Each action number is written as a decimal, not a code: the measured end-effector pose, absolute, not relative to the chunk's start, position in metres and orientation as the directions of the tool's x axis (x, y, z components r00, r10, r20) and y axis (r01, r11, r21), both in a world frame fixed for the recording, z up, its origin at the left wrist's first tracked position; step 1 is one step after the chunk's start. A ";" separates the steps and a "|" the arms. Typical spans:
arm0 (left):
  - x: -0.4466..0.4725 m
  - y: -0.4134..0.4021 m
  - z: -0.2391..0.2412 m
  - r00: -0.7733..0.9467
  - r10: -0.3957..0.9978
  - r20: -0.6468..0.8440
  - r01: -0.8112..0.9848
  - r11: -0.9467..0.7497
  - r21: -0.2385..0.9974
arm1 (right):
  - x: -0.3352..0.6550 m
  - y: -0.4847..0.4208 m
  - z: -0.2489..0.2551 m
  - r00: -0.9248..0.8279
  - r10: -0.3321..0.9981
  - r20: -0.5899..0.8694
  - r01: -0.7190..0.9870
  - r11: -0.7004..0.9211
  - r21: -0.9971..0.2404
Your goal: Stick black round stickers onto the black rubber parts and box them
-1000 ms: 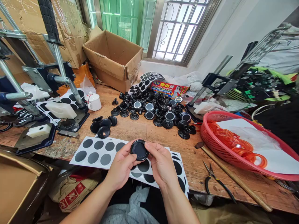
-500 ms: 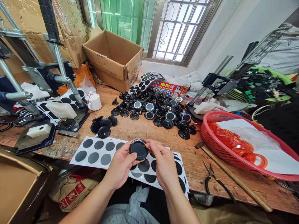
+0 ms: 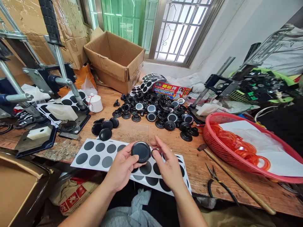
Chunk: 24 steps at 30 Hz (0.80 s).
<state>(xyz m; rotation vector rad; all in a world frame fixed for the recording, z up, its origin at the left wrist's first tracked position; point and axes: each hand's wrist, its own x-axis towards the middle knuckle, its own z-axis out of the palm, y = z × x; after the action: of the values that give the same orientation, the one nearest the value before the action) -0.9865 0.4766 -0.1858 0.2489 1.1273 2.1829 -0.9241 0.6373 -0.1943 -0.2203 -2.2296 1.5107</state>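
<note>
My left hand [image 3: 121, 167] pinches a round black disc [image 3: 141, 151] with a raised shiny rim, the thumb lying on its lower edge. Just right of the disc is my right hand [image 3: 169, 168], apart from it, with fingers extended and thumb spread; nothing plainly shows in it. Beneath both hands lie white sheets [image 3: 76, 162] of round black stickers, partly covered by them. Several loose black discs [image 3: 105, 134] rest beyond the sheets at the left. Farther back is a heap of black knob-like parts [image 3: 169, 125], some with silvery faces.
Lever presses [image 3: 66, 81] stand at the left, another press [image 3: 219, 85] at the back right. A white lidded mug [image 3: 95, 103] and an open cardboard box [image 3: 109, 67] are behind. At right are a red basket [image 3: 208, 135] of orange rings, a hammer [image 3: 239, 179] and pliers [image 3: 221, 184].
My right hand has come away from the disc's right edge, and its fingers have opened out. My left hand still holds the disc in nearly the same place.
</note>
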 end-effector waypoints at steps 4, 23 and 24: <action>-0.985 0.478 -0.186 -0.749 0.650 -0.129 -0.487 -0.407 0.773 | -0.927 0.632 -0.187 -0.952 0.301 0.054 -0.029 0.086 -0.996; -1.049 0.455 -0.226 -0.793 0.596 0.129 0.345 0.265 0.900 | -0.992 0.630 -0.222 -0.980 0.201 0.006 0.105 0.537 -0.837; -1.062 0.452 -0.229 -0.812 0.562 0.157 0.399 0.339 0.852 | -1.000 0.642 -0.226 -0.969 0.246 0.025 0.128 0.587 -0.799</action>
<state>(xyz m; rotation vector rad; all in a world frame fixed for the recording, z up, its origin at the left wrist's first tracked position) -1.0625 0.4518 -0.2286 0.8816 2.4315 1.4740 -0.9999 0.6418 -0.2262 -0.3172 -2.6785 1.3320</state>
